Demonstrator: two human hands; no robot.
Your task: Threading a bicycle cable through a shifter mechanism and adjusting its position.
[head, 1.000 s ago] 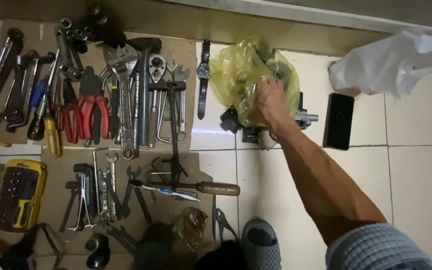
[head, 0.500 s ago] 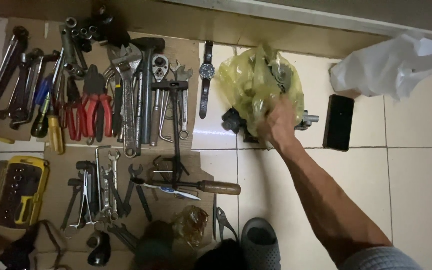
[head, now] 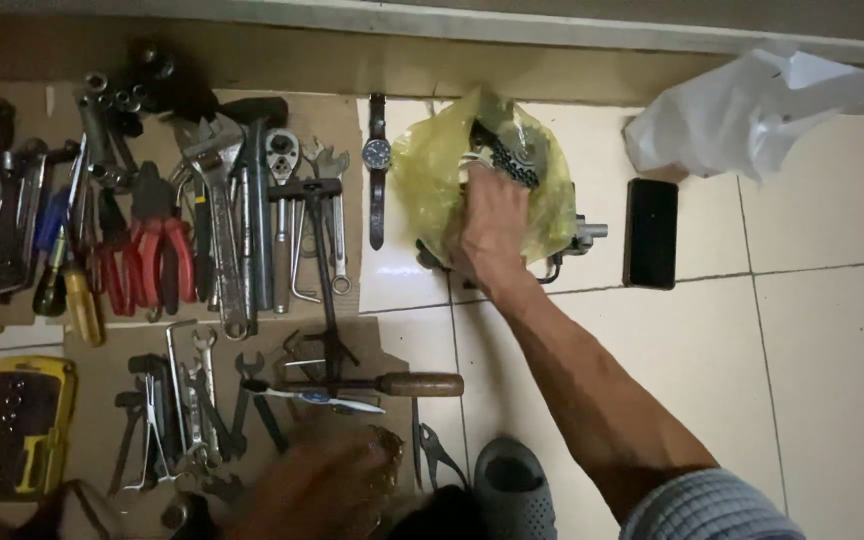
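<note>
Resting blurred at the floor's near edge, the left hand (head: 317,490) is showing no readable grip. Farther off, the right hand (head: 492,225), arm outstretched, is clutching one yellow plastic bag (head: 432,170) beside one wristwatch (head: 377,170) and one black phone (head: 651,233).

Your right hand (head: 492,225) sits on the yellow plastic bag (head: 432,170), hemmed in: wristwatch (head: 377,170) just to its left, black phone (head: 651,232) to its right, white bag (head: 742,115) beyond that, wall ledge (head: 552,25) above. You've got open tile (head: 832,380) lower right. Left of you, spanners and red pliers (head: 147,260) crowd the cardboard (head: 347,120); the wooden-handled tool (head: 417,384) and grey shoe (head: 512,490) block the near side by your left hand (head: 327,490).
</note>
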